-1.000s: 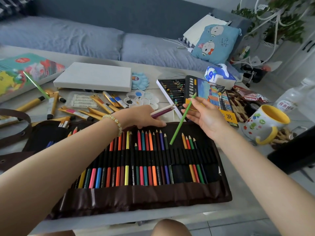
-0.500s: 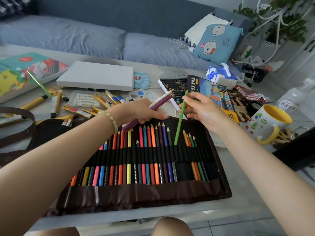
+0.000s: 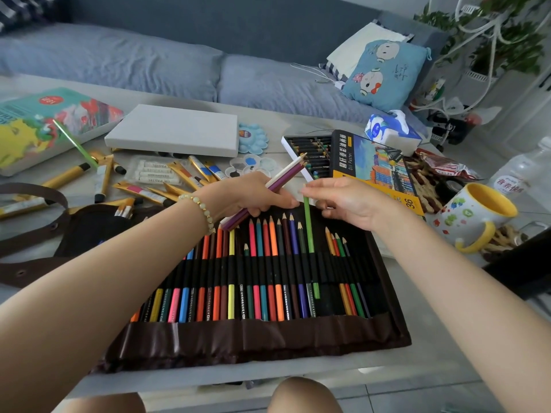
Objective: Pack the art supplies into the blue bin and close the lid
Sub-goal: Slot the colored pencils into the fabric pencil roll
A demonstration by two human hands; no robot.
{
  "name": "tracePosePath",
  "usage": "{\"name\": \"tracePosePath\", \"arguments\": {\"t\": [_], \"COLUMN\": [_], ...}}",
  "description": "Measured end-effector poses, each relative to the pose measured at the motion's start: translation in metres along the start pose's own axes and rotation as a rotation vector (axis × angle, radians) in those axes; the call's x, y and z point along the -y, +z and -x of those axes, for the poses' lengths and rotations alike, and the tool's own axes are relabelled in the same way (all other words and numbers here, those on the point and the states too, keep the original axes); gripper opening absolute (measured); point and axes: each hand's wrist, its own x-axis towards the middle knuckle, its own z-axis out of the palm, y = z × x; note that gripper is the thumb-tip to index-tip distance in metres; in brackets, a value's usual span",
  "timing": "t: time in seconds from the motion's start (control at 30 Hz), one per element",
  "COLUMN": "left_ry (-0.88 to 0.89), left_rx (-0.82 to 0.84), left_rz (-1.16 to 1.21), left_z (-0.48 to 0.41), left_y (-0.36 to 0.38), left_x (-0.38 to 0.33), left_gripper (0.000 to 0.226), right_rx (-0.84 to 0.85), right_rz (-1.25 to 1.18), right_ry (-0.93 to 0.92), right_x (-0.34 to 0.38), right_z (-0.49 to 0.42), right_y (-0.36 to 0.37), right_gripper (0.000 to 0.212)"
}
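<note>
Table: left hand grips pencils; right hand pinches green pencil in roll.

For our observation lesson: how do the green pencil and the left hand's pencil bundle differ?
The green pencil is one; the bundle is several. The green pencil lies along the case, pinched at its top by the right hand; the bundle slants above the case, gripped by the left hand. Both are coloured pencils.
</note>
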Motion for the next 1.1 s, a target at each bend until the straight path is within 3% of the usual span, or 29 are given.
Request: {"name": "tracePosePath", "arguments": {"t": [0.07, 0.47, 0.63, 0.73, 0.93, 1.1], "left_ry": [-0.020, -0.022, 0.065, 0.098, 0.099, 0.105], "left_rx": [-0.012, -0.035, 0.049, 0.105, 0.198, 0.241], "left_rz": [0.003, 0.010, 0.330, 0.419, 0.497, 0.504], "left_z": [-0.002, -0.001, 0.011, 0.017, 0.026, 0.027], "left_y": [-0.001, 0.004, 0.000, 0.001, 0.008, 0.010], "left_x": [0.002, 0.003, -0.007, -0.012, -0.022, -0.023], "left_gripper": [0.040, 0.041, 0.033, 0.029, 0.028, 0.032], "right_rx": [0.028, 0.165, -0.130, -0.161, -0.173, -0.189], "right_rz": [0.145, 0.412, 0.007, -0.258, -0.449, -0.439], "right_ry": [0.002, -0.023, -0.076, -0.074, -0.064, -0.087], "right_x": [-0.003, -0.008, -0.010, -0.007, -0.005, -0.008], "right_z": [0.004, 0.023, 0.011, 0.007, 0.004, 0.004], "right_y": [-0.002, -0.009, -0.001, 0.004, 0.008, 0.006], "right_gripper": [0.020, 0.022, 0.027, 0.029, 0.018, 0.011]}}
